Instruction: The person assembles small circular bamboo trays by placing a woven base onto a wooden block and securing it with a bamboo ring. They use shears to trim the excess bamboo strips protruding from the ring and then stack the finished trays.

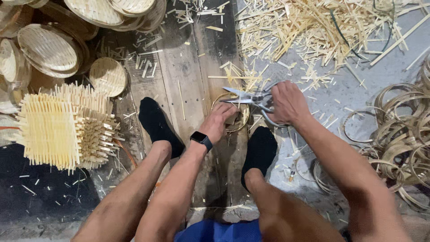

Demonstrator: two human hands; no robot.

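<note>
Seen from the head camera, looking down between two bare legs with black-socked feet [156,123] planted on a worn plank floor [188,80]. Right hand [286,103] closed around the looped handles of metal shears [251,98], blades parted and pointing toward 9 o'clock. Left hand [219,121], a dark smartwatch [201,140] on its wrist, fingers curled down onto a small bamboo ring [233,117] lying on the plank just below the blades; grip on the ring partly hidden by the fingers, so pinched or merely pressed cannot be told. Ring placed near the centre, between the two feet and just toward 12 o'clock of the right foot. At 9 o'clock, a stack of square woven bamboo mats [67,127] with bristling slat ends. At 10 to 11 o'clock, round woven bamboo lids [47,49] piled and overlapping, one small one [107,76] lying flat beside the plank. At 1 o'clock, a loose heap of pale bamboo offcuts [309,31] scattered over grey ground. At 3 to 4 o'clock, a tangle of thin bent bamboo hoops [403,134]. Blue shorts [219,231] at 6 o'clock.
</note>
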